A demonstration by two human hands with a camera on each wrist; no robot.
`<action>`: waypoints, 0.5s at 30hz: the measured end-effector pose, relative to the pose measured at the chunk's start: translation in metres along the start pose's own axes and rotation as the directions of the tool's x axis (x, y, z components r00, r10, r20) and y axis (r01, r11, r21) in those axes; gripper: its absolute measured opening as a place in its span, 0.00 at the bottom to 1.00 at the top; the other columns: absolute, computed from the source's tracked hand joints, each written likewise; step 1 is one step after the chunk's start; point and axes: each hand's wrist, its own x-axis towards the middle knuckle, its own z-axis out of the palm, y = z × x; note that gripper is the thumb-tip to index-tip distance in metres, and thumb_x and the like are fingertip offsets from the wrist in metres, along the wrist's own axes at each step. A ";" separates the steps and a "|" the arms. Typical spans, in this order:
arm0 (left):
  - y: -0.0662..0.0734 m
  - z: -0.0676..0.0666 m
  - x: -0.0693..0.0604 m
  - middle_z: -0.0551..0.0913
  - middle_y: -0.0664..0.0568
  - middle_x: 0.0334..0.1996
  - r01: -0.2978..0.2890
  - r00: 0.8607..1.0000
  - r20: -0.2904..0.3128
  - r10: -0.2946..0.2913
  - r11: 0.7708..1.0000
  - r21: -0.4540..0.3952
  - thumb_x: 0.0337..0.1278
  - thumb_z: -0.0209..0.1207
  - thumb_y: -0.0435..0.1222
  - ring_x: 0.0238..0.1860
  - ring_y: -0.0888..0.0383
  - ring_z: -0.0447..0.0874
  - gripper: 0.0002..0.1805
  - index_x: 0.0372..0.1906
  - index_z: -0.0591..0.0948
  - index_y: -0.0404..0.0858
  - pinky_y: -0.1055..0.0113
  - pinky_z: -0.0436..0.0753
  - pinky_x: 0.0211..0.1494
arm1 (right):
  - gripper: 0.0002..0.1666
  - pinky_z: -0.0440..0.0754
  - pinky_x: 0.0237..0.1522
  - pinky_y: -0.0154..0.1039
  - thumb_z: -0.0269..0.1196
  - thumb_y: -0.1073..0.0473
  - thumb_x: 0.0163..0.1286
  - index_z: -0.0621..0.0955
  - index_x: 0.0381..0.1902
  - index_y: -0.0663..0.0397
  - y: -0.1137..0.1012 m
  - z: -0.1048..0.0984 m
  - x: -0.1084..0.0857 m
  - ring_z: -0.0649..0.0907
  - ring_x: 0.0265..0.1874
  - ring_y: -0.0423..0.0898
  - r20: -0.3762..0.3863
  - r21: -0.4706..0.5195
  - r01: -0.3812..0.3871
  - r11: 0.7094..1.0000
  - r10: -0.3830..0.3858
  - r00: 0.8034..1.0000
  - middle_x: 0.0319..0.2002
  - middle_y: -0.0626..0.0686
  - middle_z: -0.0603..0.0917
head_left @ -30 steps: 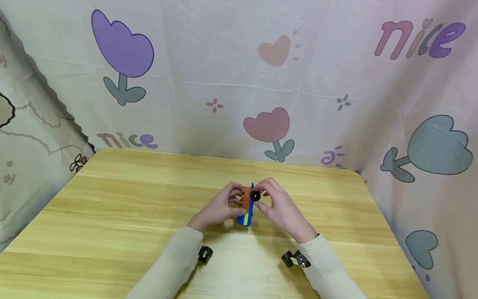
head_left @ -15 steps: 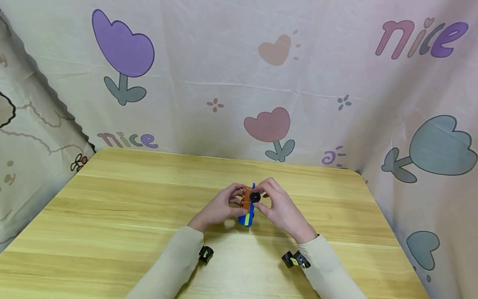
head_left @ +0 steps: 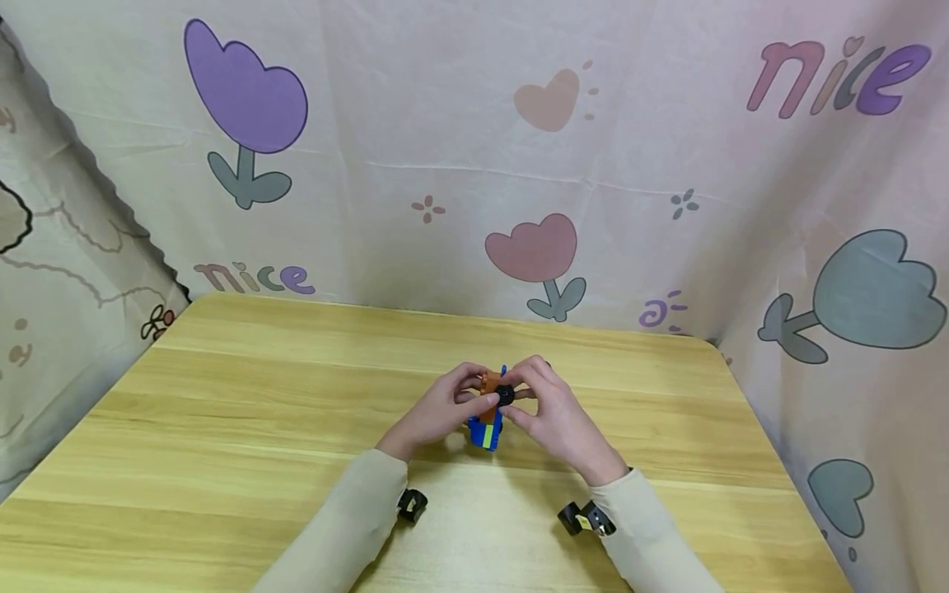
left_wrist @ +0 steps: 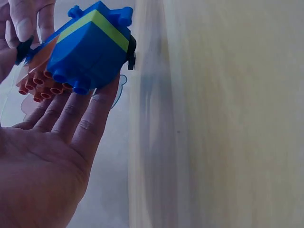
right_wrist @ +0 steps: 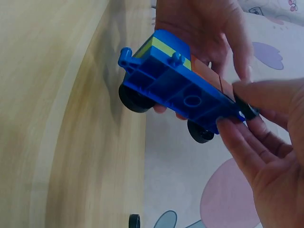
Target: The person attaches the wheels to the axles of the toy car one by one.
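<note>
A toy car of building bricks (head_left: 484, 434) is held up above the table, with a blue base, orange studded bricks (right_wrist: 207, 74) and a yellow-green stripe. My left hand (head_left: 437, 412) grips it from the left, fingers along the studded side, thumb near a black wheel (head_left: 505, 395). That wheel is pinched between the thumb and fingers of my right hand (head_left: 554, 416), at the car's side. In the right wrist view, two black wheels (right_wrist: 135, 99) sit on the car's other side, and a bare blue peg (right_wrist: 176, 59) sticks out on the near side.
Another small black round piece (right_wrist: 135, 221) shows at the bottom of the right wrist view. The wooden table (head_left: 245, 428) ends at a patterned cloth (head_left: 415, 123) behind. Black wrist cameras (head_left: 586, 517) are strapped to both forearms.
The wheel in my right hand has turned and shifted slightly down against the car. My left thumb has moved up towards the wheel.
</note>
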 end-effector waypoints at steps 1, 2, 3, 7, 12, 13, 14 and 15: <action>0.000 0.000 0.000 0.77 0.42 0.52 0.000 1.000 -0.002 0.000 1.000 0.000 0.68 0.60 0.44 0.50 0.48 0.83 0.26 0.62 0.69 0.34 0.56 0.82 0.51 | 0.19 0.83 0.46 0.40 0.69 0.74 0.60 0.79 0.48 0.58 0.000 0.000 0.000 0.79 0.47 0.43 0.003 0.011 0.001 1.000 -0.001 1.000 0.46 0.45 0.74; 0.000 0.000 0.000 0.77 0.42 0.52 0.001 1.000 -0.004 -0.001 1.000 0.001 0.68 0.60 0.44 0.50 0.48 0.83 0.26 0.62 0.69 0.34 0.56 0.82 0.51 | 0.18 0.82 0.47 0.40 0.67 0.73 0.62 0.79 0.48 0.58 0.000 -0.001 0.000 0.79 0.47 0.43 0.007 0.022 -0.002 1.000 0.002 1.000 0.47 0.45 0.74; 0.000 -0.001 0.000 0.77 0.42 0.52 0.002 1.000 -0.006 -0.002 1.000 0.002 0.68 0.59 0.43 0.50 0.48 0.83 0.25 0.62 0.69 0.34 0.55 0.82 0.50 | 0.16 0.82 0.48 0.39 0.66 0.72 0.64 0.79 0.48 0.56 0.001 -0.001 -0.001 0.79 0.48 0.42 0.007 0.025 -0.007 1.000 0.007 1.000 0.47 0.44 0.74; 0.001 -0.001 0.000 0.78 0.43 0.52 0.005 1.000 -0.014 -0.005 1.000 0.024 0.68 0.59 0.43 0.50 0.48 0.83 0.25 0.63 0.70 0.35 0.55 0.81 0.52 | 0.12 0.80 0.50 0.38 0.60 0.69 0.70 0.80 0.48 0.51 0.001 -0.003 -0.002 0.78 0.48 0.40 0.001 0.026 -0.049 0.998 0.049 0.999 0.47 0.41 0.75; 0.001 -0.001 -0.001 0.78 0.43 0.52 -0.009 1.000 -0.021 0.010 1.000 0.029 0.68 0.59 0.43 0.51 0.48 0.82 0.25 0.63 0.70 0.34 0.53 0.79 0.55 | 0.09 0.80 0.50 0.43 0.61 0.67 0.71 0.79 0.46 0.49 -0.001 -0.003 -0.002 0.79 0.47 0.41 -0.028 0.052 -0.115 0.992 0.117 0.993 0.45 0.43 0.77; 0.001 -0.001 -0.001 0.78 0.43 0.53 -0.012 1.000 -0.024 0.013 1.000 0.027 0.69 0.59 0.42 0.51 0.48 0.82 0.25 0.63 0.70 0.34 0.53 0.79 0.55 | 0.08 0.80 0.49 0.44 0.61 0.66 0.71 0.79 0.46 0.50 -0.001 -0.003 -0.001 0.79 0.46 0.41 -0.037 0.064 -0.133 0.989 0.136 0.990 0.44 0.43 0.77; 0.001 -0.001 -0.001 0.78 0.43 0.53 -0.015 1.000 -0.027 0.015 1.000 0.024 0.69 0.59 0.42 0.51 0.48 0.82 0.24 0.63 0.70 0.34 0.52 0.79 0.56 | 0.08 0.80 0.49 0.44 0.62 0.65 0.71 0.78 0.45 0.50 -0.001 -0.003 -0.001 0.79 0.46 0.41 -0.044 0.077 -0.153 0.985 0.156 0.987 0.43 0.44 0.78; 0.001 -0.001 -0.001 0.78 0.43 0.53 -0.016 0.999 -0.030 0.016 1.000 0.021 0.69 0.59 0.42 0.52 0.48 0.82 0.24 0.63 0.70 0.34 0.52 0.78 0.56 | 0.07 0.80 0.48 0.45 0.62 0.64 0.71 0.78 0.45 0.50 0.000 -0.002 -0.001 0.79 0.44 0.42 -0.049 0.091 -0.172 0.981 0.177 0.983 0.42 0.45 0.78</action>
